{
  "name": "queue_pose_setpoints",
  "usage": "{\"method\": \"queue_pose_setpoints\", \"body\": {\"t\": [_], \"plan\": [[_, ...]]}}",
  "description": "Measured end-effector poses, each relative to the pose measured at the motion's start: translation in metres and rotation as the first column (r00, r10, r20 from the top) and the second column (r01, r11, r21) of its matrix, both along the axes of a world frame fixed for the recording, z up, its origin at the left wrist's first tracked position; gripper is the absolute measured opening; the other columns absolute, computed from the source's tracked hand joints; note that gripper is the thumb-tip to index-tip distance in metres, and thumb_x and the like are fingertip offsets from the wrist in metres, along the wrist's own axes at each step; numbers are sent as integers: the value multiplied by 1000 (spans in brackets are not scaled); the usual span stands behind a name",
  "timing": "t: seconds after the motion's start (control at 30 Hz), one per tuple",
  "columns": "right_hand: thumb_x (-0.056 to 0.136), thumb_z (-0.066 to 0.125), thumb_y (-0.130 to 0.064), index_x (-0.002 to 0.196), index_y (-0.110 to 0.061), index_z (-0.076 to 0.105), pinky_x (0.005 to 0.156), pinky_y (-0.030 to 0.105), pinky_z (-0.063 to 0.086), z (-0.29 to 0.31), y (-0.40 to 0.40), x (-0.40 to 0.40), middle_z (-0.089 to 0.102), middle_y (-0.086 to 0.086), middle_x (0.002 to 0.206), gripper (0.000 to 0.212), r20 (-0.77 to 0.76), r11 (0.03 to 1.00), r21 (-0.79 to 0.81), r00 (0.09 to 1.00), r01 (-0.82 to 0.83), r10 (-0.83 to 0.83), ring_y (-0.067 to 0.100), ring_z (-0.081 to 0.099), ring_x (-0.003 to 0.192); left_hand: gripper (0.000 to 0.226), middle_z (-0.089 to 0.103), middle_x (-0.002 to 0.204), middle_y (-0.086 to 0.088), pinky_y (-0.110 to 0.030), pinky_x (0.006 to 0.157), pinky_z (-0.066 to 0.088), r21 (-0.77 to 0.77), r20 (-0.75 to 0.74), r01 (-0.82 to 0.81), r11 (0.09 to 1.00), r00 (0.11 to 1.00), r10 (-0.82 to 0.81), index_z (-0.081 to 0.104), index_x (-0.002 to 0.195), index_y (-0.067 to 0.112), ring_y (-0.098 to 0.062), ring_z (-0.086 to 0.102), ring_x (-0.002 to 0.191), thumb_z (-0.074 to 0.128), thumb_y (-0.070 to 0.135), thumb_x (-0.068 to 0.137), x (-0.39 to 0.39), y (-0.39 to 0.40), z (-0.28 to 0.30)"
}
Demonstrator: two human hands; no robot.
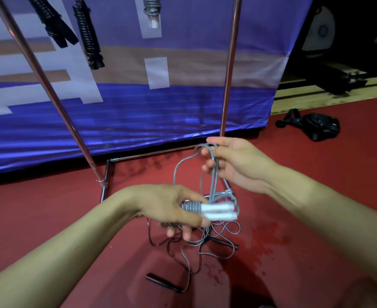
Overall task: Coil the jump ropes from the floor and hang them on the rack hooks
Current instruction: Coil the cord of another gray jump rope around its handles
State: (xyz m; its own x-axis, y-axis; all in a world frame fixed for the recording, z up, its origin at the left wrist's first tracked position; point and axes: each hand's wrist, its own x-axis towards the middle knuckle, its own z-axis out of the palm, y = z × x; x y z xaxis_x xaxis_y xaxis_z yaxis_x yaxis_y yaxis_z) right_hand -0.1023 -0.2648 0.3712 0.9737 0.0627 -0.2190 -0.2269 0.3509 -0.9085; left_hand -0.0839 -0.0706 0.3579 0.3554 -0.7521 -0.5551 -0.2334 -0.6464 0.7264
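Observation:
My left hand [172, 205] grips the two white handles [216, 213] of a grey jump rope, with several turns of grey cord wound round their base. My right hand [229, 161] pinches a loop of the same grey cord [213, 174] up above them. The rest of the grey cord trails down to the red floor in loose loops [227, 232]. A black jump rope lies tangled beneath it, one black handle [163, 282] near the bottom. Three coiled ropes hang from the top of the metal rack: two black [89, 38], one grey [152, 10].
The rack's chrome uprights [227, 70] and base bars [107, 181] stand just ahead on the red floor. A blue banner [160, 112] hangs behind them. A black bag [316, 126] lies at the right, near wooden boards and dark equipment.

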Motion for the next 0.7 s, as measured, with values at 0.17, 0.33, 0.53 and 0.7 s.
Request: {"method": "queue_pose_setpoints", "body": {"t": [0.17, 0.33, 0.53, 0.7], "plan": [[96, 39, 4, 94, -10, 47, 57, 26, 43, 11, -10, 10, 55, 2, 73, 16, -185, 984, 176, 983, 17, 16, 9, 32, 51, 10, 74, 76, 1, -19, 45, 40, 87, 52, 5, 996, 999, -10, 63, 97, 34, -10, 59, 48, 66, 43, 99, -2, -8, -18], [99, 49, -2, 84, -8, 55, 60, 25, 41, 15, 1, 9, 58, 3, 78, 16, -170, 974, 223, 985, 47, -8, 8, 37, 52, 25, 75, 75, -2, -22, 41, 40, 57, 105, -205, 977, 974, 198, 58, 104, 22, -12, 60, 47, 63, 47, 100, 14, -7, -27], [96, 58, 6, 147, -29, 30, 80, 41, 63, 16, 4, -3, 69, 11, 86, 68, -79, 994, 75, 994, 77, -71, 5, 37, 43, 34, 70, 71, -2, -23, 43, 37, -112, 85, -486, 867, 864, 495, 56, 110, 13, -17, 49, 48, 62, 45, 101, 27, -3, -36], [100, 43, 14, 146, -11, 46, 82, 44, 64, 6, -4, -5, 65, 13, 88, 53, 13, 990, 22, 990, 141, -141, 12, 57, 53, 19, 55, 71, 0, -15, 39, 25, -352, -314, -691, 631, 722, 616, 52, 107, 18, -9, 41, 47, 62, 34, 102, 31, -1, -23]]}}
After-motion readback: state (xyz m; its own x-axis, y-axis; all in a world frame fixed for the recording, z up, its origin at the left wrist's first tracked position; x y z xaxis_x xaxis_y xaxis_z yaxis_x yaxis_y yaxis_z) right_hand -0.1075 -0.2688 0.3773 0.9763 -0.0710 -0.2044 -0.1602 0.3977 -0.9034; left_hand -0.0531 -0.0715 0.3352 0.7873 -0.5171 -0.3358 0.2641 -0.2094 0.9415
